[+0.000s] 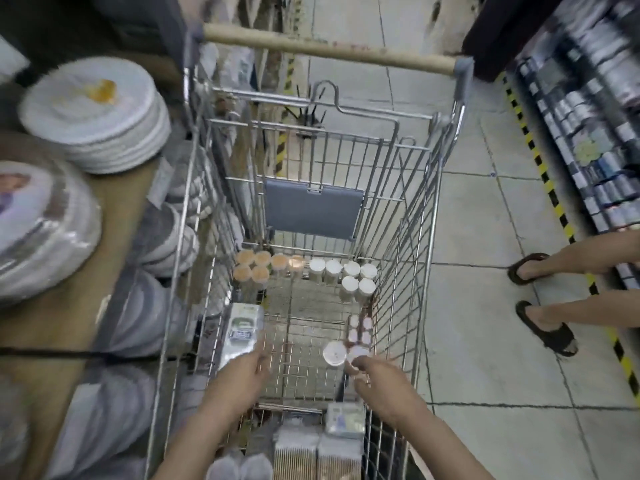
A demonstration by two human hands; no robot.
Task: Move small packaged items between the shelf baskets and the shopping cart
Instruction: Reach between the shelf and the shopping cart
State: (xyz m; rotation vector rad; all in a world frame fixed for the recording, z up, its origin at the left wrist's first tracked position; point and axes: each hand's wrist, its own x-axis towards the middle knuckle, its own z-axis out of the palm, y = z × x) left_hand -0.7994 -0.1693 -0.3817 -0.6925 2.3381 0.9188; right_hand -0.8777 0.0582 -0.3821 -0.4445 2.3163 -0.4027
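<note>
Both hands inside shopping cart (408, 237), near end. L hand (247, 370) grips a flat silver packet (239, 332) at cart's left wall; long axis runs fwd toward far end. R hand (377, 379) pinches a white round container (358, 355), lid up, beside a like one (334, 353); near right wall. Orange-lid tubs (256, 266) and white-lid tubs (349, 273) stand upright at far end; wire floor between is open.
</note>
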